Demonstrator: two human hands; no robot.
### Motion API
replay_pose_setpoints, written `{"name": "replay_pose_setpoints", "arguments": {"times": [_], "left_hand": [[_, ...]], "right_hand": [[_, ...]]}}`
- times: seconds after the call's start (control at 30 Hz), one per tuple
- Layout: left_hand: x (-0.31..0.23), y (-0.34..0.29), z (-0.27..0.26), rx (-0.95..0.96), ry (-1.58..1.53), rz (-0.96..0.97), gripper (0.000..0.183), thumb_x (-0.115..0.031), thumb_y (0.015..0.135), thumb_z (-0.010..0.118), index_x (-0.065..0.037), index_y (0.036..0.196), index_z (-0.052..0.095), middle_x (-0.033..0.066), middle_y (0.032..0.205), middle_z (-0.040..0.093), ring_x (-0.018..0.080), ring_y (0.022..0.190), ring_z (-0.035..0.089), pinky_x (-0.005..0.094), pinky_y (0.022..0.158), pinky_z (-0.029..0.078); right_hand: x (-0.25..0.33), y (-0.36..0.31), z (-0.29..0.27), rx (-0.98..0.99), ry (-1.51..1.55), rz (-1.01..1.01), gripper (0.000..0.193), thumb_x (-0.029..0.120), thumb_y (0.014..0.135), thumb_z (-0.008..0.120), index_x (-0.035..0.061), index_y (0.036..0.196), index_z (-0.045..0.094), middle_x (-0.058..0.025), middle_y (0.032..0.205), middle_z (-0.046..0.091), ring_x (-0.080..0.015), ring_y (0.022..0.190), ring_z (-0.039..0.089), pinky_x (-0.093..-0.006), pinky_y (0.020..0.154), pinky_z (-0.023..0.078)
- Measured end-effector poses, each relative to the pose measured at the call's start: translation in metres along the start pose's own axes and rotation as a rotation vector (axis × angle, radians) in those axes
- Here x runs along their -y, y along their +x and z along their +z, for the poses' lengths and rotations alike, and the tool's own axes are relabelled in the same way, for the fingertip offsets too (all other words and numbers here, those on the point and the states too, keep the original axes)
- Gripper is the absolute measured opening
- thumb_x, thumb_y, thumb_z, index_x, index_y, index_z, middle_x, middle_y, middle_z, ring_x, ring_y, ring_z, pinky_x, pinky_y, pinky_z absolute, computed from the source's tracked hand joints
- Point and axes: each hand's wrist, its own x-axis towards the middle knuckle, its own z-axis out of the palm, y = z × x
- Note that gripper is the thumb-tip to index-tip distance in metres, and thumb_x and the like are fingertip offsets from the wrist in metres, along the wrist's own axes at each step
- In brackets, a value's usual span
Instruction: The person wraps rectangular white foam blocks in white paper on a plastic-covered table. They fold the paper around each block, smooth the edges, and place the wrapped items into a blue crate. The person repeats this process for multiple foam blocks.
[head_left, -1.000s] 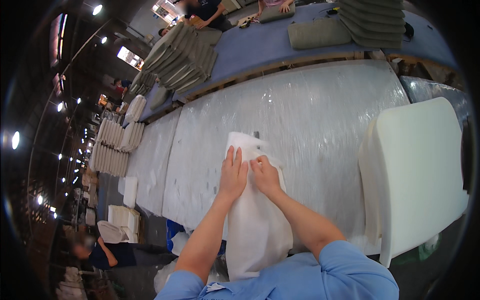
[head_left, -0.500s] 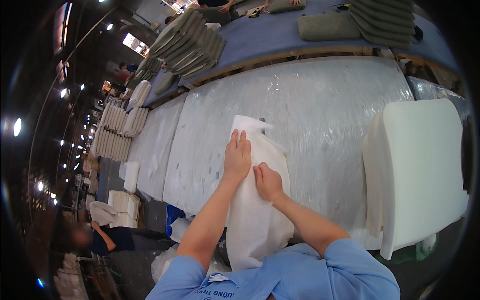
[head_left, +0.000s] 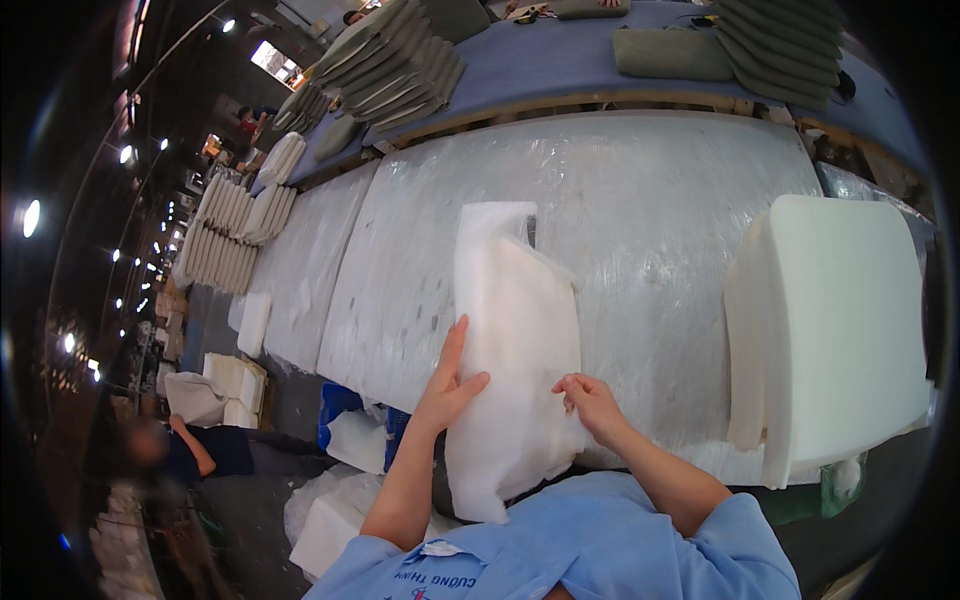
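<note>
A long white piece of soft padding [head_left: 518,340], looking like wadding laid over a cushion shape, lies on the plastic-covered table in front of me. Its far end rises to a flat flap, and its near end hangs over the table edge by my shirt. My left hand [head_left: 450,388] rests along its left edge, open, with fingers stretched and thumb apart on top. At the right edge, my right hand [head_left: 592,408] has its fingers curled in with the fingertips over the padding. Whether they pinch anything is too small to tell.
A stack of white foam pads [head_left: 845,330] stands at the right. Beyond the table [head_left: 660,230], a blue-topped bench [head_left: 540,65] carries stacked grey-green cushions [head_left: 390,70]. A blue bin [head_left: 345,410] and white bundles sit below left. Another person [head_left: 215,452] works at the far left.
Both hands have drawn back toward me along the padding and moved apart to its two edges. The padding now lies wider, its far flap spread out.
</note>
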Motion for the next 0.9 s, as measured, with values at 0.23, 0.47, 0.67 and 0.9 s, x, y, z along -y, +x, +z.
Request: {"name": "replay_pose_setpoints", "arguments": {"times": [0.23,0.47,0.67,0.9], "left_hand": [[0.004,0.015,0.016,-0.066,0.232,0.104,0.091,-0.015,0.094,0.071,-0.013,0.17,0.023,0.0353,0.171,0.013,0.0456,0.162,0.012,0.0491,0.129,0.02],[0.005,-0.007,0.029,-0.052,0.344,0.175,0.091,-0.02,0.095,0.073,-0.007,0.169,0.023,0.0332,0.168,0.024,0.0479,0.158,0.022,0.0506,0.129,0.021],[0.008,-0.035,0.029,-0.06,0.302,0.243,0.085,-0.019,0.094,0.074,-0.013,0.167,0.032,0.0323,0.158,0.034,0.0484,0.146,0.04,0.0479,0.121,0.037],[-0.005,-0.031,0.04,-0.032,0.325,0.166,0.079,-0.015,0.093,0.073,-0.016,0.165,0.04,0.0323,0.157,0.034,0.0468,0.147,0.039,0.047,0.122,0.036]], "right_hand": [[0.045,-0.021,0.09,-0.109,-0.024,-0.184,0.052,0.049,0.111,0.05,0.0029,0.101,0.072,-0.0058,0.091,0.068,-0.017,0.087,0.061,-0.0356,0.081,0.049],[0.036,-0.004,0.099,-0.485,-0.536,-0.349,0.045,0.041,0.11,0.051,0.0004,0.095,0.065,-0.0265,0.078,0.068,-0.0459,0.076,0.067,-0.052,0.072,0.05],[0.016,-0.004,0.123,-0.606,-0.619,-0.405,0.046,0.04,0.111,0.048,0.0011,0.09,0.06,-0.0283,0.077,0.067,-0.0521,0.078,0.065,-0.059,0.072,0.048],[0.005,0.011,0.108,-0.683,-0.565,-0.42,0.046,0.04,0.111,0.048,0.0012,0.091,0.061,-0.0303,0.08,0.067,-0.0531,0.08,0.065,-0.059,0.074,0.049]]}}
